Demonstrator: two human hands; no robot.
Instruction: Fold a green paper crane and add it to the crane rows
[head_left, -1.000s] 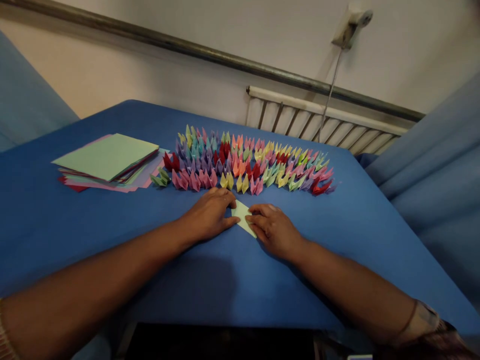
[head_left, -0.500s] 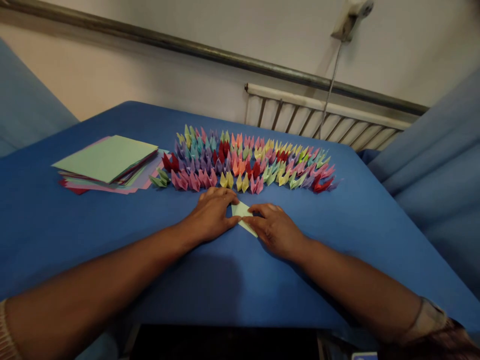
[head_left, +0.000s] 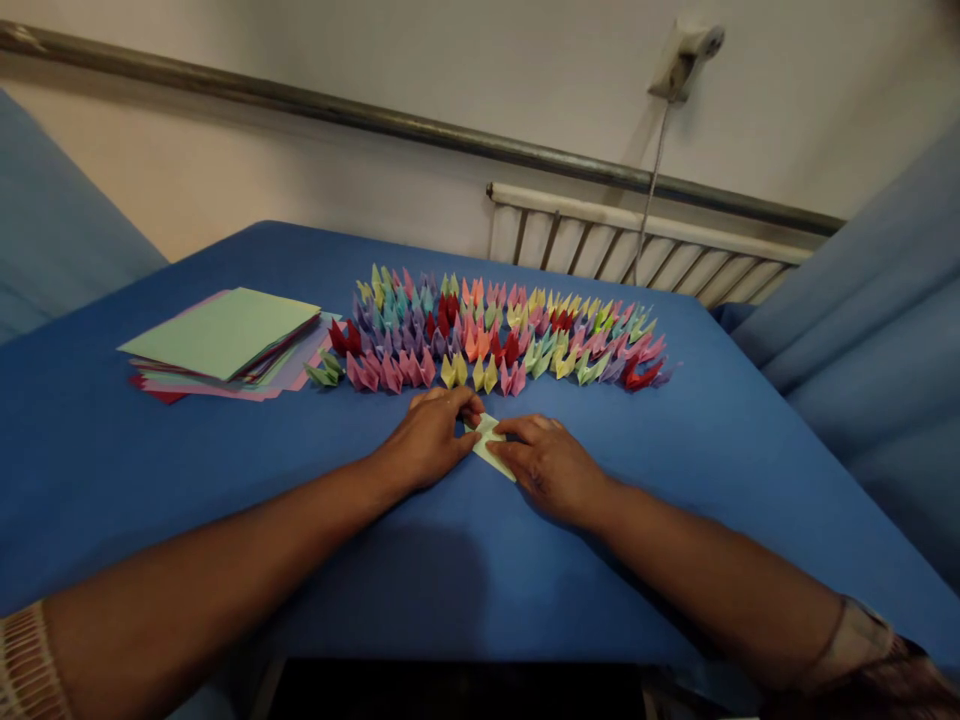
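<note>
A small pale green piece of folded paper [head_left: 495, 458] lies on the blue table cover between my hands. My left hand [head_left: 435, 430] grips its left side, thumb and fingers closed at the edge. From the right, my right hand [head_left: 553, 465] pinches the paper's upper right part, with thumb and forefinger on it. Fingers cover parts of the folds. Just behind the hands stand rows of folded paper cranes [head_left: 484, 376] in pink, yellow, red, purple, green and blue.
A stack of coloured paper sheets [head_left: 225, 335], pale green on top, lies to the left on the blue table cover [head_left: 300, 560]. Behind the table are a radiator [head_left: 600, 212] and a metal pipe [head_left: 375, 120] along the wall. Blue curtains [head_left: 885, 350] hang at both sides.
The view has shifted slightly, so the scene sits a little lower. The fingers of both hands have moved slightly on the paper, which stays in place between them.
</note>
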